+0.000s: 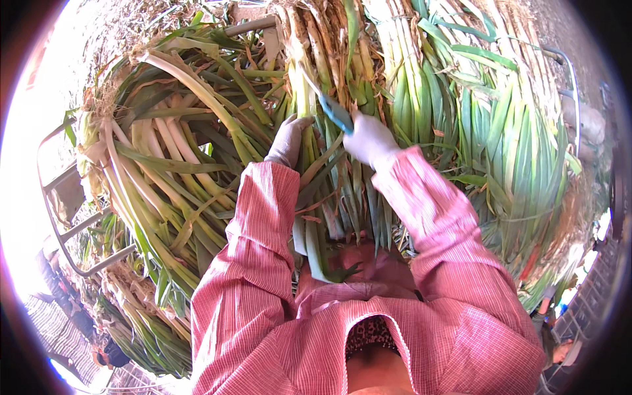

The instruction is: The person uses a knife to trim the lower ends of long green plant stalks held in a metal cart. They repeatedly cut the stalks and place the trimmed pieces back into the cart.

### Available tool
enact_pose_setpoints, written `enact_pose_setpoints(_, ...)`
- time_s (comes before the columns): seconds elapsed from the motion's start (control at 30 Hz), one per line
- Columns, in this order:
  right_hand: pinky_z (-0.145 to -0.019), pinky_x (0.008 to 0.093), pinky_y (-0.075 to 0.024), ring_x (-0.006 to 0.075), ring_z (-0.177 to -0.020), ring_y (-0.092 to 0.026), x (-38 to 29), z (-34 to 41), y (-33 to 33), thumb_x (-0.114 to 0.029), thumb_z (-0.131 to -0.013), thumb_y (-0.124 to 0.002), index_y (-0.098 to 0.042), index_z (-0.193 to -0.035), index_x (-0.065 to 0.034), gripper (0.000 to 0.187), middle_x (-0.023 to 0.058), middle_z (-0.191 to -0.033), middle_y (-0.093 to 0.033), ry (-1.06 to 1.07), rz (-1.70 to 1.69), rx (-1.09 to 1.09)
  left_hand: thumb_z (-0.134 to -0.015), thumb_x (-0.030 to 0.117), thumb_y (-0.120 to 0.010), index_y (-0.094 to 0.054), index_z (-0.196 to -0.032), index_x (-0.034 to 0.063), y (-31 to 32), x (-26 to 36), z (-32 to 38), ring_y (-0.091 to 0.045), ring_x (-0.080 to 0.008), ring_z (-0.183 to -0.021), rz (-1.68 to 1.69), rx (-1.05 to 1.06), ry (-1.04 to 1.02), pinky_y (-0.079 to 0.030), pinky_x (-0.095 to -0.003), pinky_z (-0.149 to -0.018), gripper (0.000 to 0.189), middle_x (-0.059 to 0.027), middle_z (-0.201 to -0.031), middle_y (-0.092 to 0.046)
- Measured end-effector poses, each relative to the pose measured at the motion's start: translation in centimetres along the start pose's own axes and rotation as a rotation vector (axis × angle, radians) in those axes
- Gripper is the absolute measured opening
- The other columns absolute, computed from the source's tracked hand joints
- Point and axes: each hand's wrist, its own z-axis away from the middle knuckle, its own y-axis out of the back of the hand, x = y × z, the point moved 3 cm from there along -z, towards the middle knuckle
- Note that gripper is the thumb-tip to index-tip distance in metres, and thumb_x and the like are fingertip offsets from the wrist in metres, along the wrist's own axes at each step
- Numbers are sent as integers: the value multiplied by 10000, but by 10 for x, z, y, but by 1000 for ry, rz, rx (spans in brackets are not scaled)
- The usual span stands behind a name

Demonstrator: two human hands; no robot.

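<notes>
My left hand (287, 140), in a pale work glove, is closed around the green upper part of a long green onion or leek stalk (302, 94). My gloved right hand (370, 139) grips a knife (336, 114) by its teal handle. Its thin, light blade slants up and left, close to the stalk; I cannot tell whether it touches. Beneath and beyond my hands lies a row of stalks (328, 54) with brown, dry outer skins, their roots away from me. Some of their green leaves (316, 247) hang down towards my lap.
A loose heap of stalks (177, 128) fills the left side, beside a bent metal tube frame (64, 237). Tied bundles (419, 84) and a larger pile (523, 133) lie to the right, by another metal tube (575, 98). Other people (548, 306) are partly visible at the lower edges.
</notes>
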Motion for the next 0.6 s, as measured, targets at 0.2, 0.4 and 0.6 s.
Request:
enact_pose_setpoints(0.2, -833, 430, -581, 317, -888, -735, -10, 10, 7, -175, -899, -547, -602, -1264, -45, 392, 171, -960, -732, -62, -80, -70, -1057, 291, -533, -556, -1167, 8, -2, 23, 28, -640, -207, -607, -134, -43, -99, -535, -344, -580, 304, -89, -779, -649)
enact_pose_setpoints(0.4, -719, 403, -565, 247, -762, -703, -16, -5, 4, -146, -918, -525, -576, -1334, -33, 434, 157, -881, -707, -115, -128, -57, -1043, 305, -572, -559, -1196, -12, 5, 39, 42, -654, -196, -624, -200, 5, -101, -545, -335, -593, 352, -103, -810, -666)
enact_pose_setpoints(0.6, -720, 389, -563, 261, -800, -719, -29, -40, 17, -165, -899, -535, -604, -1283, -9, 420, 186, -966, -726, -79, -5, -10, -1037, 303, -588, -560, -1231, -23, 9, 44, 47, -645, -166, -660, -181, 14, -63, -539, -312, -590, 380, -82, -858, -659)
